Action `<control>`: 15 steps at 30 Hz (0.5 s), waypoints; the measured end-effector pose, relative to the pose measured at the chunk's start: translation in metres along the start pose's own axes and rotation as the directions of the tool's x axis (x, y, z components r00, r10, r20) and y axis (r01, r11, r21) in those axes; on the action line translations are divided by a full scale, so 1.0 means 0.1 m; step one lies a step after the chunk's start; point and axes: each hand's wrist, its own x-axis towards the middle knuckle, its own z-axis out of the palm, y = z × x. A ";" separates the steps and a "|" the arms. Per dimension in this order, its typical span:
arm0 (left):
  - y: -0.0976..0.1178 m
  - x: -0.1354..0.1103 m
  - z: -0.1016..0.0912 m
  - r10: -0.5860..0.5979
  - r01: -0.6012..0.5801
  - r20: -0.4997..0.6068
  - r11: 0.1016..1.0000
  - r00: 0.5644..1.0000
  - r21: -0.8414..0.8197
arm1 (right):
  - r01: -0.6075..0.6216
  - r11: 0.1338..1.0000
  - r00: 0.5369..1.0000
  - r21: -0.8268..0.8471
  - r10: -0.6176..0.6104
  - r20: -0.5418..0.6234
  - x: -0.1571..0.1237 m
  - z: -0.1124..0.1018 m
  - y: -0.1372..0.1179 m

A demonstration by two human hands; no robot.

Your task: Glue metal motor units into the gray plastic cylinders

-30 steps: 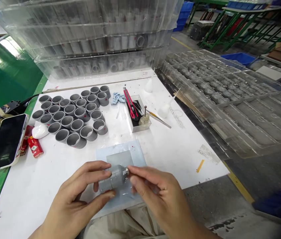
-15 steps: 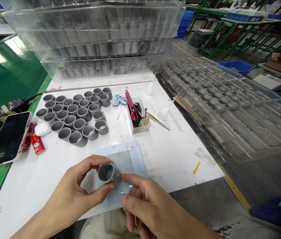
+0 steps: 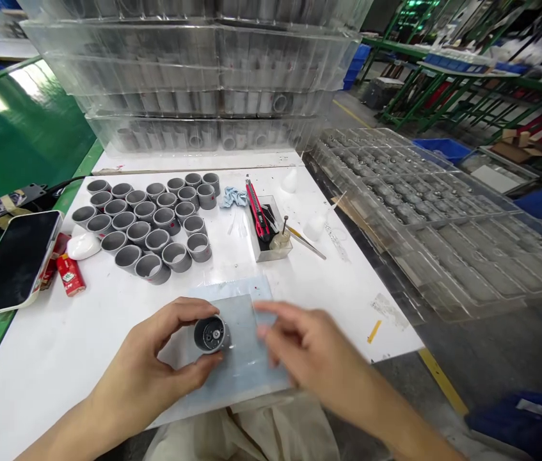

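Note:
My left hand [image 3: 150, 358] grips a short grey cylindrical cup [image 3: 226, 334] between thumb and fingers, above a pale blue cloth. The cup's mouth faces me, and small round details show on its dark inner floor. My right hand [image 3: 311, 349] is off to the right of the cup, apart from it, over the cloth's right side. Motion smears its fingers; the index finger points left and the others look curled. Whether anything is in its palm is hidden. Under the cup lies the blue cloth [image 3: 261, 288] with a greyish square pad [image 3: 239, 314] on it.
Several grey cups [image 3: 153, 269] stand grouped at left. Behind the blue cloth are a small clear box [image 3: 271, 255], a red utility knife [image 3: 257, 208], tweezers [image 3: 306, 243] and white bottles [image 3: 316, 227]. A phone [image 3: 14, 262] lies left; stacked clear trays [image 3: 155, 134] rise behind.
My right hand has drawn away from the cup, up and to the right. The left hand keeps its grip, and the cup has turned so its inside shows more.

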 end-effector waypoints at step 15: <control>-0.18 0.07 0.08 0.131 -0.135 0.118 0.991 0.984 0.023 | 0.345 0.660 0.414 -0.667 -0.745 -0.523 0.76 -0.62 -0.34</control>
